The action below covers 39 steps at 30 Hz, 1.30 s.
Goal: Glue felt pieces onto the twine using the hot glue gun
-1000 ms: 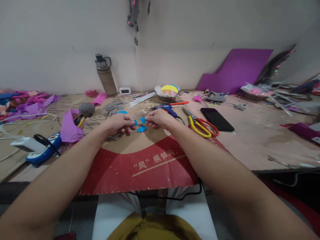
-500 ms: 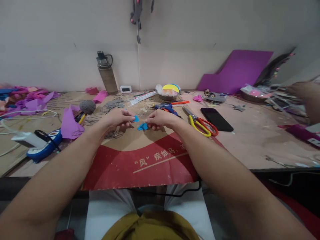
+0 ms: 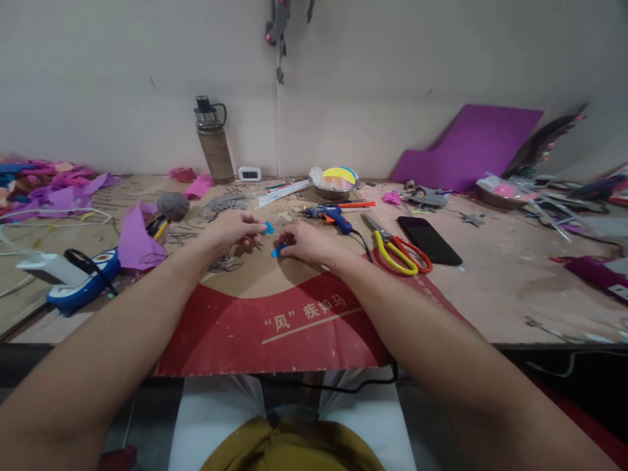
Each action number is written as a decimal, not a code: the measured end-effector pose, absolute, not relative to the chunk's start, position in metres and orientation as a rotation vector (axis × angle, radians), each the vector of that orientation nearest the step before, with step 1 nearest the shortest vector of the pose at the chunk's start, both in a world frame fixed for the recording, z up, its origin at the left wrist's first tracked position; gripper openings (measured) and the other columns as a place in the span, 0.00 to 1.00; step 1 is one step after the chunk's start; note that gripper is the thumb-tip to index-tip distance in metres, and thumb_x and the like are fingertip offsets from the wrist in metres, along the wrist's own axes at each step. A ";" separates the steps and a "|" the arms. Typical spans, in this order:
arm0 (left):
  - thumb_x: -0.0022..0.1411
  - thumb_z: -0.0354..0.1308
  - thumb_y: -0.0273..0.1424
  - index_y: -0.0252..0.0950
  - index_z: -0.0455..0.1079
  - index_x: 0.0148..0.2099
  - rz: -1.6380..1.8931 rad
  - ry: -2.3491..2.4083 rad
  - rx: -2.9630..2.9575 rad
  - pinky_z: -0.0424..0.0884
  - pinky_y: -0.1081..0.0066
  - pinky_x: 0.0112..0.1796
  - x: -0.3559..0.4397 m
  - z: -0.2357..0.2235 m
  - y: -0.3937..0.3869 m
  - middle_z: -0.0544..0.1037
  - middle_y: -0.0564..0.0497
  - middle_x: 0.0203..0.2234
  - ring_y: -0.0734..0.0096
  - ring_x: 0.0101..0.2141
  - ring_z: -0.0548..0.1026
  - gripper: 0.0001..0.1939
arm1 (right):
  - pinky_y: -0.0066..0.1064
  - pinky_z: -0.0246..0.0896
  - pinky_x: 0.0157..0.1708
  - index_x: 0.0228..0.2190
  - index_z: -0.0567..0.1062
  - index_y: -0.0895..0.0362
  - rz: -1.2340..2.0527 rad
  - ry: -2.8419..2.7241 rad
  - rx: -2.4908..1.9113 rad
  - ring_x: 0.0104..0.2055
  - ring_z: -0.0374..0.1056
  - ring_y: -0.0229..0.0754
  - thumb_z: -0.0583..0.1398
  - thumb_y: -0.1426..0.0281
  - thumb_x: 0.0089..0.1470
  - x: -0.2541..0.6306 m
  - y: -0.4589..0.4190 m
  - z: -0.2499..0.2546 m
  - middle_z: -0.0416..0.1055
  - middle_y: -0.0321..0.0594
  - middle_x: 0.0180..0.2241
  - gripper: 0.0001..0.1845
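My left hand pinches a small bright blue piece, perhaps foam or felt, between thumb and fingertips. Close by on the right, my right hand has its fingers closed over another small blue piece, most of which is hidden under the fingertips. Both hands hover low over the cardboard sheet, a short gap apart. Grey cord lies in loops under my left wrist. Behind my right hand rests a blue glue gun.
Scissors with red and yellow handles and a black phone lie right. A power strip, purple scrap and grey yarn ball are left. A bottle and bowl stand at the back.
My right fingers have curled further over their blue piece, covering more of it. Another person's hand at the far right has left the view. The view has shifted slightly.
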<state>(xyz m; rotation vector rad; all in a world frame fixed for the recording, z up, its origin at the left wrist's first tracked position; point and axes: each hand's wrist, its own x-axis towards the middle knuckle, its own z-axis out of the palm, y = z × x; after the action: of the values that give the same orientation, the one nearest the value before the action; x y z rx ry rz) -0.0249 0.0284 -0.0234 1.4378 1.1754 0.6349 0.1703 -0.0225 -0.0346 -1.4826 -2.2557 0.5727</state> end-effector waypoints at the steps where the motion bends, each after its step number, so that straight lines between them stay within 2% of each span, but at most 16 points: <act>1: 0.51 0.65 0.30 0.36 0.69 0.29 0.633 1.169 1.394 0.53 0.77 0.14 -0.024 -0.023 0.028 0.73 0.52 0.17 0.79 0.13 0.63 0.07 | 0.26 0.51 0.27 0.30 0.76 0.60 0.547 -2.282 -1.491 0.28 0.63 0.35 0.64 0.71 0.47 0.170 -0.022 -0.034 0.73 0.38 0.28 0.06; 4: 0.51 0.66 0.31 0.35 0.69 0.29 0.639 1.166 1.335 0.54 0.78 0.13 -0.023 -0.021 0.026 0.70 0.53 0.15 0.80 0.12 0.63 0.08 | 0.27 0.49 0.26 0.26 0.73 0.58 0.465 -2.328 -1.547 0.26 0.60 0.35 0.65 0.69 0.46 0.169 -0.020 -0.034 0.70 0.37 0.26 0.06; 9: 0.49 0.68 0.30 0.31 0.71 0.28 0.711 1.135 1.382 0.60 0.80 0.16 -0.020 -0.018 0.023 0.71 0.52 0.16 0.82 0.15 0.66 0.09 | 0.26 0.49 0.25 0.29 0.71 0.57 0.501 -2.289 -1.544 0.28 0.61 0.35 0.64 0.70 0.46 0.168 -0.022 -0.033 0.70 0.36 0.28 0.07; 13: 0.48 0.68 0.29 0.30 0.71 0.28 0.752 1.115 1.382 0.59 0.80 0.16 -0.019 -0.020 0.023 0.72 0.51 0.16 0.82 0.15 0.65 0.09 | 0.26 0.50 0.26 0.31 0.71 0.58 0.574 -2.242 -1.549 0.29 0.62 0.36 0.64 0.71 0.45 0.168 -0.022 -0.033 0.70 0.36 0.29 0.09; 17: 0.50 0.67 0.26 0.30 0.73 0.31 0.786 1.111 1.359 0.61 0.79 0.17 -0.019 -0.022 0.026 0.72 0.51 0.17 0.80 0.16 0.66 0.07 | 0.26 0.52 0.25 0.35 0.73 0.58 0.788 -2.209 -1.493 0.27 0.62 0.35 0.63 0.74 0.45 0.172 -0.021 -0.032 0.70 0.35 0.28 0.11; 22: 0.50 0.64 0.22 0.30 0.74 0.32 0.899 1.083 1.345 0.63 0.79 0.18 -0.022 -0.023 0.031 0.71 0.51 0.18 0.81 0.17 0.66 0.04 | 0.25 0.56 0.30 0.31 0.76 0.57 1.160 -2.309 -1.179 0.28 0.64 0.33 0.62 0.71 0.47 0.175 -0.029 -0.022 0.73 0.33 0.28 0.06; 27: 0.53 0.62 0.22 0.30 0.73 0.33 0.941 1.029 1.345 0.65 0.79 0.19 -0.022 -0.019 0.028 0.72 0.51 0.19 0.80 0.18 0.69 0.03 | 0.24 0.56 0.28 0.32 0.76 0.56 1.360 -2.538 -1.088 0.28 0.64 0.33 0.62 0.70 0.48 0.165 -0.049 -0.008 0.73 0.32 0.27 0.07; 30: 0.54 0.62 0.21 0.30 0.69 0.33 0.928 0.995 1.305 0.72 0.74 0.25 -0.020 -0.016 0.024 0.76 0.47 0.22 0.73 0.22 0.75 0.04 | 0.24 0.56 0.29 0.33 0.77 0.56 1.304 -2.617 -1.105 0.28 0.66 0.33 0.64 0.69 0.48 0.158 -0.058 -0.004 0.74 0.32 0.28 0.08; 33: 0.53 0.63 0.21 0.30 0.67 0.32 0.935 0.926 1.287 0.75 0.70 0.30 -0.018 -0.015 0.022 0.77 0.46 0.24 0.70 0.25 0.77 0.07 | 0.24 0.55 0.29 0.33 0.78 0.56 1.129 -2.605 -1.137 0.29 0.66 0.34 0.64 0.64 0.49 0.155 -0.061 -0.002 0.74 0.34 0.29 0.10; 36: 0.52 0.63 0.20 0.30 0.68 0.33 0.957 0.894 1.315 0.74 0.72 0.30 -0.017 -0.017 0.023 0.77 0.47 0.24 0.71 0.26 0.77 0.06 | 0.26 0.50 0.26 0.30 0.77 0.57 0.882 -2.582 -1.241 0.26 0.61 0.33 0.60 0.58 0.53 0.155 -0.062 0.001 0.71 0.33 0.25 0.15; 39: 0.51 0.62 0.20 0.30 0.71 0.34 0.975 0.916 1.329 0.71 0.76 0.27 -0.017 -0.019 0.024 0.76 0.49 0.25 0.75 0.24 0.75 0.06 | 0.27 0.45 0.23 0.26 0.75 0.57 0.784 -2.524 -1.363 0.21 0.55 0.32 0.56 0.57 0.56 0.157 -0.061 0.002 0.64 0.31 0.19 0.17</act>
<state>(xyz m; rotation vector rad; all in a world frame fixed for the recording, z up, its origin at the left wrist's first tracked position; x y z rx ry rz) -0.0168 0.0242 -0.0190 1.3294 0.9157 0.9755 0.1567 -0.0606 0.0017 -1.3629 -2.5245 0.7836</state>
